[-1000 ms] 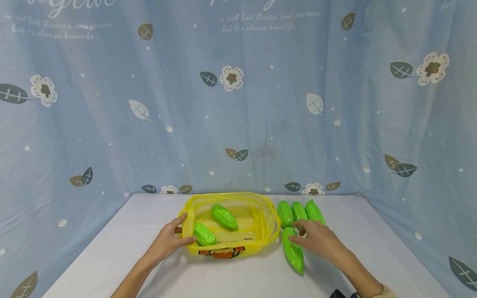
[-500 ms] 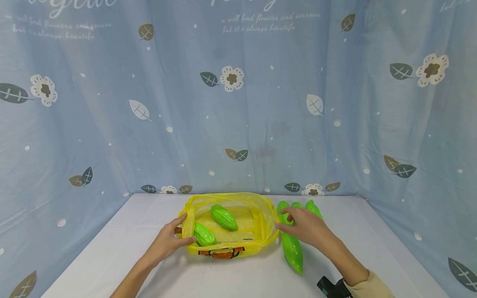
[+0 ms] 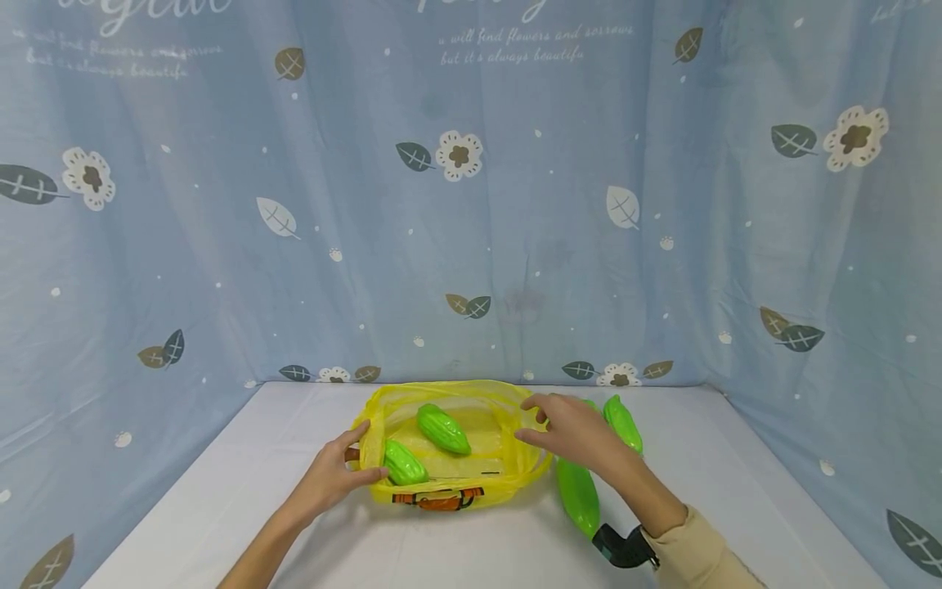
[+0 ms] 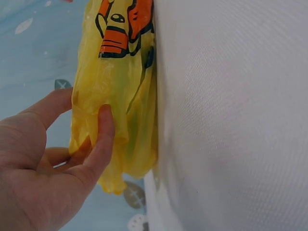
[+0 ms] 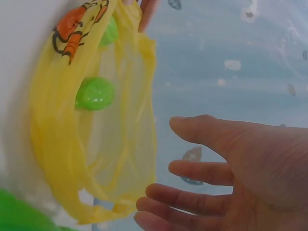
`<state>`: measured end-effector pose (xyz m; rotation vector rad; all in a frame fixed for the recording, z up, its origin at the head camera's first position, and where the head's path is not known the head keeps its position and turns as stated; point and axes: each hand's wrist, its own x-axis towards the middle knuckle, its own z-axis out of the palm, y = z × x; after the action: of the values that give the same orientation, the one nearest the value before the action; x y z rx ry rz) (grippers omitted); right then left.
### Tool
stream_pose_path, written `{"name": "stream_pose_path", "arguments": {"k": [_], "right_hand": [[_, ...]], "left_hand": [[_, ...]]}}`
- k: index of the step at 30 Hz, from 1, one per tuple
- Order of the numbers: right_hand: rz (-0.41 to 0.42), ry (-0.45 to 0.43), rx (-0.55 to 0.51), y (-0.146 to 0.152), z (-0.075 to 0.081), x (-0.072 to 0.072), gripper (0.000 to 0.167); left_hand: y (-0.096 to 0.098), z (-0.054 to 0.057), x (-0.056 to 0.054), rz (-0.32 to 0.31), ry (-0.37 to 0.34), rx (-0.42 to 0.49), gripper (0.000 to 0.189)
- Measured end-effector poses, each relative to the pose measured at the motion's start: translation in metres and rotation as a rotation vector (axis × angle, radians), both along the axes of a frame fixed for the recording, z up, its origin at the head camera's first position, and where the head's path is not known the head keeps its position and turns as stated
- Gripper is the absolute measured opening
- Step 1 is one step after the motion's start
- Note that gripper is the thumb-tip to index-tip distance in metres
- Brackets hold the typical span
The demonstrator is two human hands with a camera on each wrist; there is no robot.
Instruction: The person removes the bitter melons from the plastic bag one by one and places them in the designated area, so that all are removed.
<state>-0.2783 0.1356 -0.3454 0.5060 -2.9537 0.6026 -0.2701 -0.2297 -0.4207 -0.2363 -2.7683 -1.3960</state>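
Your spread, empty right grip [image 3: 570, 433] is shifting leftward to the yellow plastic bag [image 3: 508, 492]; your left grip [image 3: 333, 473] is pinching its rim [image 3: 449, 383]; uneven tugging could be spilling green gourds [image 3: 444, 429].

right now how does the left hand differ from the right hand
The left hand holds the left side of the yellow plastic bag; the right hand holds nothing. No sleeve shows behind the left hand; a beige sleeve shows behind the right hand. Both are bare.

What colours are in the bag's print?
The print on the bag is orange and black, best seen in the left wrist view.
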Motion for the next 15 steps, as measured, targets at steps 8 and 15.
{"name": "stream_pose_path", "arguments": {"k": [8, 15], "right_hand": [[0.045, -0.012, 0.020, -0.020, 0.001, -0.011, 0.047], [0.090, -0.034, 0.022, -0.029, -0.002, -0.022, 0.046]], "left_hand": [[-0.002, 0.002, 0.001, -0.009, -0.013, 0.003, 0.093], [-0.004, 0.002, 0.000, -0.027, -0.015, 0.005, 0.092]]}}
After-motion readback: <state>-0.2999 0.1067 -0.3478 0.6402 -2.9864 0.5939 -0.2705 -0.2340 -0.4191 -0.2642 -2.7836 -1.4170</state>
